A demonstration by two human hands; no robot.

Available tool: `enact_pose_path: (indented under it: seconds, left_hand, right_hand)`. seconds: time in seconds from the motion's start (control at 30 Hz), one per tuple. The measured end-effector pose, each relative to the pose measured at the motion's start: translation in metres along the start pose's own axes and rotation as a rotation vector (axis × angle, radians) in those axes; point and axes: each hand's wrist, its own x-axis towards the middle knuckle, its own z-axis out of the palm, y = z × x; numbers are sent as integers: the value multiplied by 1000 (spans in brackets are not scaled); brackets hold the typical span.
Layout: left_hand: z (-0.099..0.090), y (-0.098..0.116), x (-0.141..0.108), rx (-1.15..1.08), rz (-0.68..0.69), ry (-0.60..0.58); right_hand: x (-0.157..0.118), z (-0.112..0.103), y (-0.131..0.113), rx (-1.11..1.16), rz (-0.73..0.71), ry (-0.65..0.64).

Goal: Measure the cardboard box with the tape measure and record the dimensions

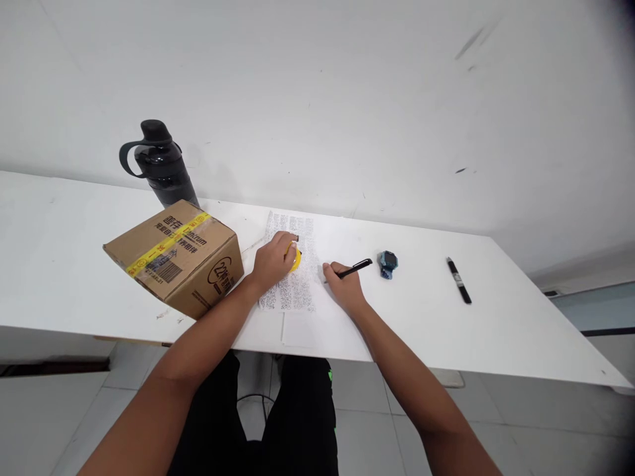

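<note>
My left hand (274, 263) is closed on a small yellow round object (296, 259), most of it hidden by the fingers. A small dark tip shows by the fingertips. Beneath that hand lies a sheet of paper (290, 297) covered with dense dark writing in columns. My right hand (346, 287) grips a black pen (358, 266) near its lower end, just right of the sheet. The pen slants up to the right, and its tip is too small to tell whether it touches anything.
A taped cardboard box (181, 254) stands by my left forearm, with a black bottle (163, 165) behind it. On the right of the white table (411, 330) lie a blue watch (387, 263) and a black marker (459, 281). A white wall (317, 132) rises behind.
</note>
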Motion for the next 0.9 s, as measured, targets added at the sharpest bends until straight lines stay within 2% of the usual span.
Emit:
enact_pose_path:
  seconds: [0.07,0.2,0.33,0.53,0.63,0.73,0.83,0.9]
  left_hand:
    - [0,1,0,4,10,1]
    - [-1,1,0,10,1,0]
    - [-1,0,-1,3,-11,0]
    - [-3,-2,0,-11,22,15]
    - [-6,-2,-3,3,102,29]
    - [-10,3,-14,45,247,48]
    - [-21,22,-39,58,465,132]
    - [-36,44,-67,42,560,213]
  right_hand:
    - [0,0,1,5,-17,-25]
    - [-4,0,-2,-34,3,6]
    - [-11,-3,-10,-70,-75,-21]
    - [-9,-10,-10,10,-66,235]
    - [-3,-7,-3,-100,-99,253]
    - [3,1,0,-252,-219,281]
    - [4,11,1,-474,-316,151]
    - [2,17,3,-631,-364,72]
